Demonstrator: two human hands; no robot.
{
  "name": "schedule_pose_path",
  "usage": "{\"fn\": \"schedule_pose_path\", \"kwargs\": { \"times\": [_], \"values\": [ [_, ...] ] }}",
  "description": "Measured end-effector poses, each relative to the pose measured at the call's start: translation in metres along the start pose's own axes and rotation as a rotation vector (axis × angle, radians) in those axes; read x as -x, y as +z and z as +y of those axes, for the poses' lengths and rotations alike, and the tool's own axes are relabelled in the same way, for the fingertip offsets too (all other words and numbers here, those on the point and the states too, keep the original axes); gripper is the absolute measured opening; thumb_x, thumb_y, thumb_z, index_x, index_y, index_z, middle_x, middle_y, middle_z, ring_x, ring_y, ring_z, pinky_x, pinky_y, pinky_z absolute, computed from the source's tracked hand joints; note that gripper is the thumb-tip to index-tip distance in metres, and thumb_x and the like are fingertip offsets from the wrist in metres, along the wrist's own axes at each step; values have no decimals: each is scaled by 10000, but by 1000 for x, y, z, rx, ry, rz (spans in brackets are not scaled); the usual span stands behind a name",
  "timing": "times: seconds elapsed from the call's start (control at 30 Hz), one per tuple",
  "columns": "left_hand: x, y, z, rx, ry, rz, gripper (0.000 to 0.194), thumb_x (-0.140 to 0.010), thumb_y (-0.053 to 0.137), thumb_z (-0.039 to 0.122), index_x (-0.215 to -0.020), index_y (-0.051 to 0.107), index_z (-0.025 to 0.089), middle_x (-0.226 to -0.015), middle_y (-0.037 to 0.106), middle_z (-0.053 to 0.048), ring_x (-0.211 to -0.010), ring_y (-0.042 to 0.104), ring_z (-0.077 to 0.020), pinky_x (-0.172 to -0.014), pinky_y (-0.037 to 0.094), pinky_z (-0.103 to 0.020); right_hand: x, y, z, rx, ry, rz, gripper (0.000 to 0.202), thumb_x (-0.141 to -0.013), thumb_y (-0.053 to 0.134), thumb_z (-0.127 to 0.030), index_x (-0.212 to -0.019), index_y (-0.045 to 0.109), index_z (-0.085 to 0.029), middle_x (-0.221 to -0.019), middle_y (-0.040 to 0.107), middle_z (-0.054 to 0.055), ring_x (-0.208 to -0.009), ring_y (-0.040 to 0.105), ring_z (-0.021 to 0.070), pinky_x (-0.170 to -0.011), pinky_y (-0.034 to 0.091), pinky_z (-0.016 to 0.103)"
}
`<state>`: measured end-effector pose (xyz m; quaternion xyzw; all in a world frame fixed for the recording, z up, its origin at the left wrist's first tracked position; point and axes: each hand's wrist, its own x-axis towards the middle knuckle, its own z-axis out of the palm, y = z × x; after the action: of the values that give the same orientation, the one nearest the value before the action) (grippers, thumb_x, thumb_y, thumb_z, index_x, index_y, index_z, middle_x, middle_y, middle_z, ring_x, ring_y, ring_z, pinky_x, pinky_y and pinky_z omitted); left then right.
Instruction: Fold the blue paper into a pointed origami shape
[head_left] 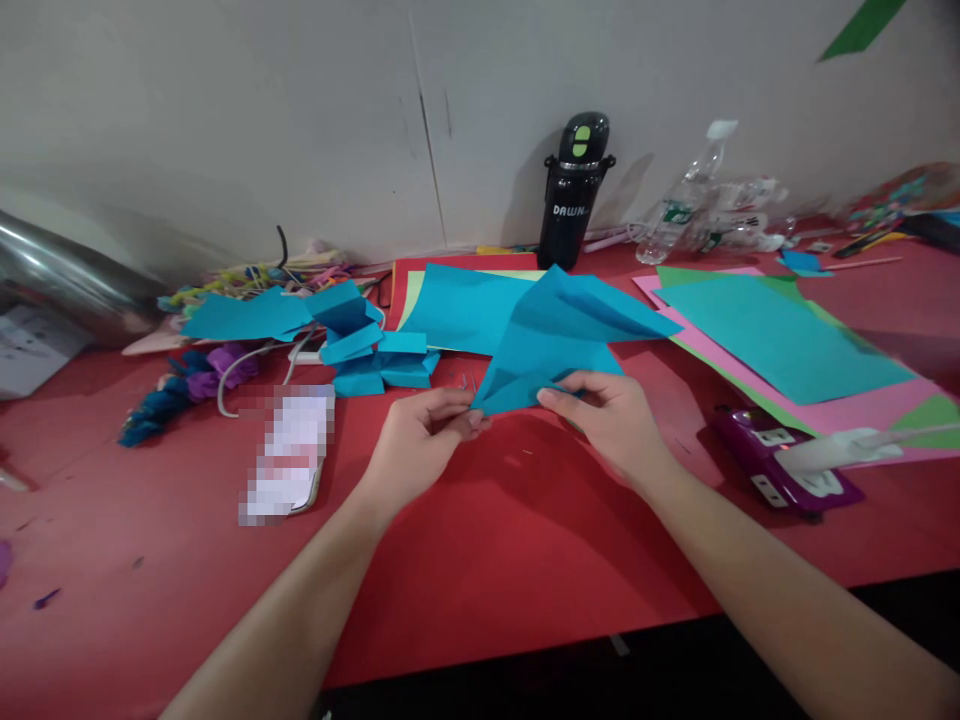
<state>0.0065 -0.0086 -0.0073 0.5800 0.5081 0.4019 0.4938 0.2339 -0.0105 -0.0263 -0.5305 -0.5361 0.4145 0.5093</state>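
Note:
A blue sheet of paper (555,325) with folds and creases is held up off the red table (525,560). My left hand (427,440) pinches its lower left corner between thumb and fingers. At the lower edge, a little to the right, my right hand (607,415) grips the same sheet, thumb on the near side. Behind it lies a stack of coloured sheets (465,305), blue on top. Several folded blue paper pieces (364,345) sit to the left of the sheet.
A phone (292,455) lies left of my hands. At the right are a purple power strip (787,465) and more coloured sheets (787,335). A black bottle (570,195) and plastic bottles (686,200) stand or lie by the wall. Craft flowers (187,385) lie at left.

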Motion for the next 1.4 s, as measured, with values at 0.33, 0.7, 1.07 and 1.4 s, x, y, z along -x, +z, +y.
{"fn": "schedule_pose_path", "kwargs": {
  "times": [0.33, 0.7, 1.07, 1.4],
  "values": [
    [-3, -13, 10, 56, -82, -20, 237, -744, 825, 306, -906, 734, 157, -847, 807, -60, -819, 779, -274, -805, 649, -384, -3, -12, -3, 115, -130, -145, 299, -833, 735, -460, -615, 720, -256, -582, 582, -43, -574, 487, 117, -1004, 388, 457],
    [-1, -10, 8, 110, -106, -27, 258, -749, 824, 310, -941, 717, 173, -866, 807, -55, -863, 777, -277, -813, 651, -374, -2, -1, 1, -183, -7, 83, 325, -722, 848, -364, -827, 569, -234, -709, 576, -38, -646, 583, 131, -584, 464, 280],
    [8, 21, 7, 227, -56, -65, 275, -788, 792, 305, -1007, 723, 153, -912, 808, -47, -884, 774, -265, -844, 648, -366, 8, 25, -6, -494, 213, -157, 248, -731, 834, -377, -825, 676, -210, -841, 682, 21, -761, 624, 170, -742, 541, 337],
    [12, 19, 5, 146, -56, -183, 410, -755, 825, 299, -1130, 701, 191, -1098, 778, -73, -1020, 744, -258, -935, 603, -363, 8, 26, -3, -582, 228, -75, 267, -720, 845, -317, -625, 624, -202, -653, 597, -26, -601, 512, 112, -607, 465, 283]
  ]
}}
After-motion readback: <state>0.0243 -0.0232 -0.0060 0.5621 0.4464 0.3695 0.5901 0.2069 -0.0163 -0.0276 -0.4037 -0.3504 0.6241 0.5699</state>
